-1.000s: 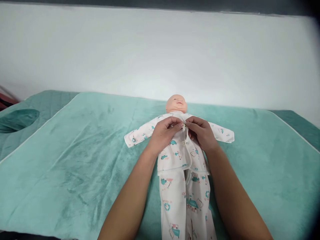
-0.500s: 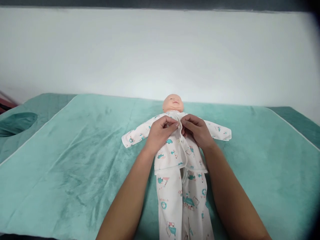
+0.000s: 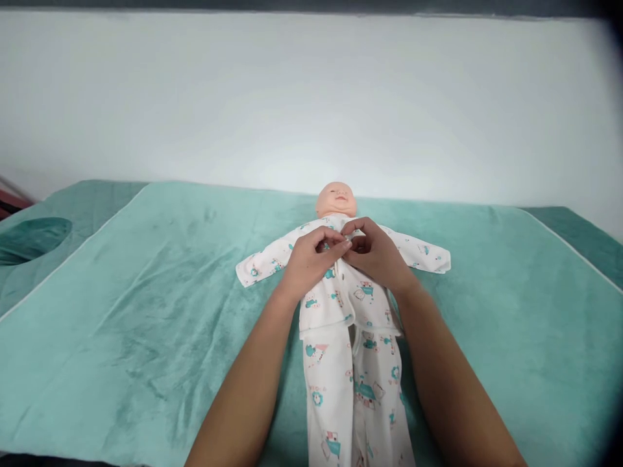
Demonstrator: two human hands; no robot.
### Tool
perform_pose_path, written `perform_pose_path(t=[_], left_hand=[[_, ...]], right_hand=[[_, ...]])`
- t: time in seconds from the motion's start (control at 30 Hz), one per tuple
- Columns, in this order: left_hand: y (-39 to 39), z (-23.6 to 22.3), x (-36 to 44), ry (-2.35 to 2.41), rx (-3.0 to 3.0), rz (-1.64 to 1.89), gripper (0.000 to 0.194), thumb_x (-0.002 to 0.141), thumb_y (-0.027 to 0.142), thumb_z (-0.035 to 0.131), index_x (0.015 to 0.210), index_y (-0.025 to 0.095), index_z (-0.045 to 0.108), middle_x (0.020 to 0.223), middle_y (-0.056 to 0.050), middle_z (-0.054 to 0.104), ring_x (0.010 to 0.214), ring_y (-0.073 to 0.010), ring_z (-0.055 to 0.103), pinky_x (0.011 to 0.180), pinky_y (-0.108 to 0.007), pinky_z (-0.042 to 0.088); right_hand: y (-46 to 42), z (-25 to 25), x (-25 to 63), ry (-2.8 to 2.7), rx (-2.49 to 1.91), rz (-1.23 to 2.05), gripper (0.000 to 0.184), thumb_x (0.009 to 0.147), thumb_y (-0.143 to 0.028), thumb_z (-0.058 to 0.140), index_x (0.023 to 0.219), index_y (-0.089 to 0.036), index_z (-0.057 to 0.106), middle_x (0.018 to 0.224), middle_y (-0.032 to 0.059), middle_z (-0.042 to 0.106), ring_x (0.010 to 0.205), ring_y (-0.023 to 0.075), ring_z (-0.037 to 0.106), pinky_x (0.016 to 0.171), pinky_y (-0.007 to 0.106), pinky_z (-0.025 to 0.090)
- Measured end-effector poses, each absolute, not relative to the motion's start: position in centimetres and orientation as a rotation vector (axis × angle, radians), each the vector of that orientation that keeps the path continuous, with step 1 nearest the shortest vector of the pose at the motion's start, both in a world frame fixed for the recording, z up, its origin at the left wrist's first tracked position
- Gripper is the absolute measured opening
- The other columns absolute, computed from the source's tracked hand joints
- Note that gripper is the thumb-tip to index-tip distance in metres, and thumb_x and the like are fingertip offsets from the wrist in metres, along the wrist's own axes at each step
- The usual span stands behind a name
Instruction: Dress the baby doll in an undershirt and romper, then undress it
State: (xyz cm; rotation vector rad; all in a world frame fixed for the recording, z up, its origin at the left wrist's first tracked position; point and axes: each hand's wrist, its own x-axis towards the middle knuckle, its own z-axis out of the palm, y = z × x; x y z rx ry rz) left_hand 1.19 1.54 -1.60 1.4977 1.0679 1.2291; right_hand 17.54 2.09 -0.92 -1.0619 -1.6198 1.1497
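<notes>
Head view: a pale wall (image 3: 311, 97) stands beyond a rumpled green blanket (image 3: 160, 324). Mid-blanket, head at the far side, lies a doll (image 3: 335, 200) in a printed shirt (image 3: 318, 314); left hand (image 3: 314, 256) and right hand (image 3: 376, 258) seemingly pinch its front.

Cloth jacket (image 3: 324, 303), smooth doll (image 3: 335, 200), probably plastic

White printed shirt (image 3: 341, 301) on supine doll (image 3: 336, 200)
</notes>
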Motion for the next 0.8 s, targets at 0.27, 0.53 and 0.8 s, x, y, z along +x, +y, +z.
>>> perform_pose_path(t=[0.27,0.53,0.8], left_hand=[[1.6,-2.0,1.5,1.027,1.517,1.312,0.01,0.085,0.029,0.064,0.091,0.022,0.061,0.077,0.002,0.061,0.065,-0.0107,0.051,0.061,-0.024,0.037],[1.8,-2.6,1.5,0.944,1.406,1.41,0.012,0.084,0.028,0.067,0.091,0.022,0.06,0.076,0.002,0.058,0.066,-0.0105,0.051,0.063,-0.023,0.039],[2.1,-2.9,1.5,0.77,1.287,1.419,0.017,0.081,0.026,0.07,0.093,0.02,0.06,0.079,0.002,0.06,0.069,-0.0096,0.053,0.065,-0.021,0.04]], right_hand=[[2.5,-1.1,17.9,-1.607,-0.993,1.206,0.026,0.075,-0.028,0.07,0.097,-0.025,0.056,0.075,-0.0055,0.052,0.058,0.0093,0.045,0.054,0.023,0.036],[2.9,-1.4,18.4,-1.534,-0.855,1.337,0.023,0.077,-0.026,0.072,0.097,-0.024,0.061,0.076,-0.0045,0.054,0.058,0.0083,0.047,0.053,0.023,0.037],[2.9,-1.4,18.3,-1.517,-0.842,1.368,0.023,0.08,-0.034,0.073,0.097,-0.024,0.062,0.075,-0.0037,0.056,0.06,0.0091,0.05,0.054,0.023,0.04]])
